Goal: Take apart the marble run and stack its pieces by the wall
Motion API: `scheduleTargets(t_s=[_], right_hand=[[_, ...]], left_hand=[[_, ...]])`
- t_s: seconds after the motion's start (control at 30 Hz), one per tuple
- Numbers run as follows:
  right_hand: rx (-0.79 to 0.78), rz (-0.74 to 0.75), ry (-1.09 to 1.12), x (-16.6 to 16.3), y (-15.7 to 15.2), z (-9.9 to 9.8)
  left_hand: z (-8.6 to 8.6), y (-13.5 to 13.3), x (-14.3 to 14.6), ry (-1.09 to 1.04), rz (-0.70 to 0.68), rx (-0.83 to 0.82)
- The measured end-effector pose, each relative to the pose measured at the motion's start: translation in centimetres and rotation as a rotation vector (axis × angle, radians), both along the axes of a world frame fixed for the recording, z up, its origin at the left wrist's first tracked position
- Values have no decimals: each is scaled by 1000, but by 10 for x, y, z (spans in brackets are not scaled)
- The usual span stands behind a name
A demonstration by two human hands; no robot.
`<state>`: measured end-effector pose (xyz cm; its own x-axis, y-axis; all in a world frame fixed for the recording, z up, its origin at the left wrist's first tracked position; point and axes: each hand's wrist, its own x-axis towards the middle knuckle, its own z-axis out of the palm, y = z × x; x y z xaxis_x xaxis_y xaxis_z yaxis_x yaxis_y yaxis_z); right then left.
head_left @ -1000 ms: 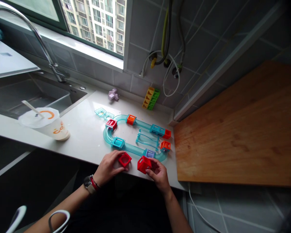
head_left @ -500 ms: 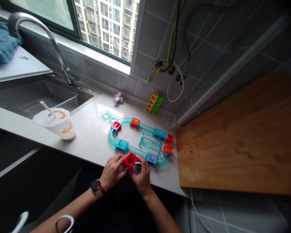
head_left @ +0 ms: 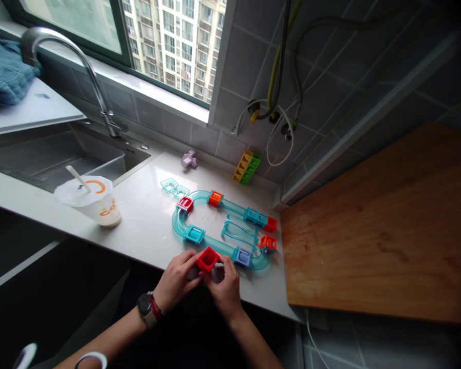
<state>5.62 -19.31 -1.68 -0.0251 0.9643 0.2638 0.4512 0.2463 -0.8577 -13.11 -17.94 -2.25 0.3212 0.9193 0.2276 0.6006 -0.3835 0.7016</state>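
A hollow red toy block [head_left: 207,260] is held between both hands at the counter's front edge, its square opening facing up toward me. My left hand [head_left: 179,279] grips its left side, and my right hand [head_left: 225,284] has thumb and fingers on its right side. Just beyond lies a translucent teal toy track [head_left: 218,247] in a loop, with coloured cube connectors along it. Nearest to my right hand is the purple connector [head_left: 243,257]; a teal connector [head_left: 194,234] sits further left. Inside the loop rests a teal rail-like piece [head_left: 240,230].
A lidded drink cup [head_left: 90,200] with a straw stands left, by the sink [head_left: 54,154] and faucet [head_left: 72,56]. Near the wall are a lilac block piece [head_left: 189,159] and yellow-green blocks [head_left: 247,167]. A wooden board [head_left: 376,225] borders the counter's right side.
The view has shifted slightly, so the counter things appear a little lower. Both hands keep their hold on the red block, with almost no movement of it.
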Motion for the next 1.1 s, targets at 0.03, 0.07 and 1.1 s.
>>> scheduleTargets(t_s=[0.03,0.07,1.1], right_hand=[[-13,43,-5,4,-1,5],[-14,82,-1,10,-2,11],[193,464,-898,-65,289,9]], left_hand=[[9,0,-8,-6,-50,-21],[19,1,-17,-16,-81,-36],[5,162,-31,293,647,-15]])
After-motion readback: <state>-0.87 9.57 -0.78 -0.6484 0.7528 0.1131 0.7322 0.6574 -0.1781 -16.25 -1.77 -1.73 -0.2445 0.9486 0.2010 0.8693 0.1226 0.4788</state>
